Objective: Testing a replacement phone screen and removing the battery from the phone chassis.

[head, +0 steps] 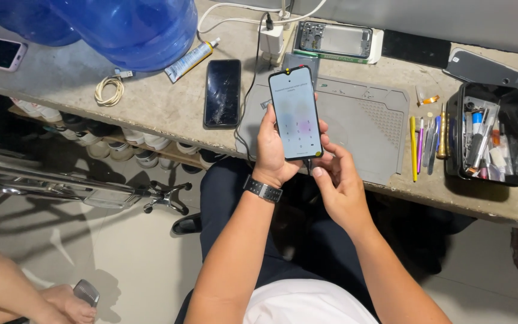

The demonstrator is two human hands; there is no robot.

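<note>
My left hand (pixel 269 151) grips a smartphone (pixel 295 112) upright, its lit screen showing a keypad. A black cable runs from the phone's bottom end. My right hand (pixel 338 183) pinches the plug at that bottom end, fingers closed around it. A dark watch sits on my left wrist. Both hands hover over the front edge of the grey work mat (pixel 364 123) on the concrete bench.
A dark phone with a cracked screen (pixel 222 92) lies left of the mat. A charger (pixel 271 39), glue tube (pixel 190 60), coiled cable (pixel 109 90), opened phone frame (pixel 335 39), tools (pixel 427 146) and a black parts box (pixel 487 135) sit on the bench. Another person's hand (pixel 61 303) holds an object at bottom left.
</note>
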